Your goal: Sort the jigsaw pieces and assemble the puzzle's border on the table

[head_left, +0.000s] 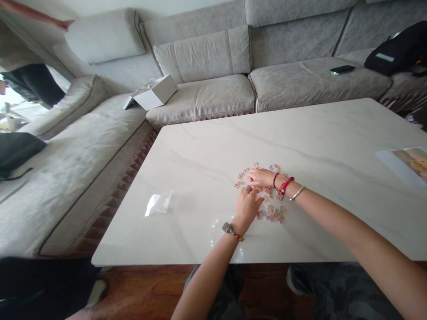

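Note:
Small pastel pieces with knobbed edges, apparently jigsaw pieces [271, 213], lie scattered in pink, orange and purple on the white marble-look table. My right hand [263, 178] reaches in from the right, fingers pinched together at the far left of the pile, with a small pinkish piece seemingly at the fingertips. Just nearer to me, my left hand [247, 204] rests palm down at the pile's left edge, its thumb spread away from bent fingers. The left fingertips are close to the right ones. Both hands partly hide the pieces under them.
A clear plastic bag [159, 203] lies on the table [200, 151] to the left. At the far right is a printed picture sheet [408, 164]. The grey sofa [207, 93] behind bears a white box [156, 93], a phone [342, 70] and a black bag [396, 51]. Another person [26, 66] stands at upper left.

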A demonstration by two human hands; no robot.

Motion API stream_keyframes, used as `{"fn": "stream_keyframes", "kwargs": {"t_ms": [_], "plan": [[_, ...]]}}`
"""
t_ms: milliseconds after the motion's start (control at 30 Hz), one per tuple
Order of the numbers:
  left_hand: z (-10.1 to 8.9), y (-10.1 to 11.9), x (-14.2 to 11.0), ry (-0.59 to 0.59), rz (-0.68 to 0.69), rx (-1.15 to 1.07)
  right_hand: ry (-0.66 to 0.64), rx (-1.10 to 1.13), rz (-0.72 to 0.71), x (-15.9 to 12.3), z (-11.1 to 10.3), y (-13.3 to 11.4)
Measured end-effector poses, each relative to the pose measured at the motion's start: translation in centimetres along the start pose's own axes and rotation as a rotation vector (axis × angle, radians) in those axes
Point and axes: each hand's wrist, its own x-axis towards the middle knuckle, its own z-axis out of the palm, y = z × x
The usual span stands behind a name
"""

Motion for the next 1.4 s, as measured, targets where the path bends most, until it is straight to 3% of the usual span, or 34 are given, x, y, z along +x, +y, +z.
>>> {"fn": "stream_keyframes", "kwargs": {"t_ms": [133,300,433,567,667,867,1000,1167,1300,1400], "plan": [[2.0,1.8,0.1,-0.064,-0.084,0.103,0.062,0.082,0.059,-1.1,-1.5,1.4],[2.1,1.9,0.6,-0.083,-0.081,0.082,0.244,0.173,0.033,-6.4,-2.6,1.3],[0.5,0.8,0.0,-0.027,-0.039,-0.084,0.203,0.043,-0.035,-10.5,0.4,-1.6],[-1.5,-0.9,-1.3,0.232,-0.035,-0.156,0.169,-0.008,0.005,-11.9,4.1,-3.5],[-1.7,-2.1,-1.9,0.315,-0.005,-0.151,0.186,0.033,0.036,-12.0,5.1,-3.5],[0.5,-3.2,-2.2,0.163,-0.01,-0.106,0.271,0.095,0.057,-10.3,3.0,-1.7],[0.3,-3.2,-2.7,0.169,-0.02,-0.11,0.196,0.062,0.129,-7.1,1.6,-1.4],[-1.2,-3.3,-2.9,0.24,-0.076,-0.1,0.058,-0.028,0.21,-4.7,1.4,-2.0],[-1.8,-3.7,-0.8,0.202,-0.075,-0.116,0.051,-0.03,0.25,-5.3,1.3,-1.9],[-1.9,-3.8,2.1,0.008,0.005,-0.087,0.093,-0.003,0.23,-6.2,1.3,-1.8]]}}
